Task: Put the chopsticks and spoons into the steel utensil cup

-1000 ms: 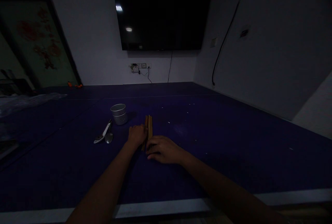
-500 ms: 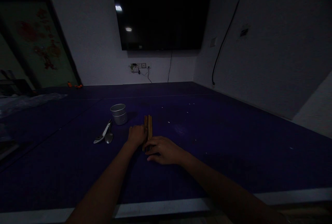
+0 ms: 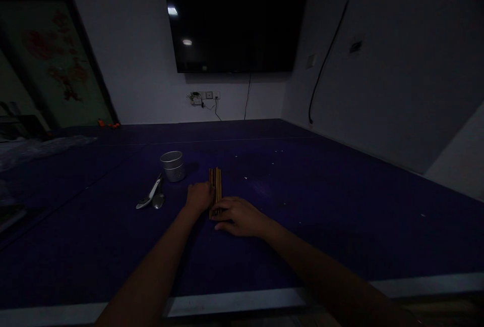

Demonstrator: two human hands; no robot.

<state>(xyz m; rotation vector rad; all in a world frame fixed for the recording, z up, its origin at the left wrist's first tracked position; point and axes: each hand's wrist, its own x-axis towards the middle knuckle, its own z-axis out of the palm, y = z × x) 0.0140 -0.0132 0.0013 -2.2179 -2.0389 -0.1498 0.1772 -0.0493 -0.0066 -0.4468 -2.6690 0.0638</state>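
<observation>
Several wooden chopsticks (image 3: 218,181) lie side by side in a bundle on the dark blue tabletop, pointing away from me. My left hand (image 3: 199,196) is closed against their left side, its fingertips partly hidden. From the right, my right hand (image 3: 240,217) curls its fingers over the near part of the bundle, with the thumb lower down near the end. Left of the hands stands a metal cup (image 3: 173,166), upright, with small holes low on its side. A white-handled spoon (image 3: 150,196) and a metal spoon (image 3: 159,200) lie beside it.
The blue table (image 3: 340,206) has a pale front edge and small white specks. Clear plastic wrap (image 3: 49,149) lies at the left, orange items (image 3: 109,124) at the back left. A black television (image 3: 238,21) hangs on the wall above sockets (image 3: 206,96).
The near ends of the chopsticks sit closer together and more even. My right hand has shifted slightly up and inward along them; my left hand stays nearly in place.
</observation>
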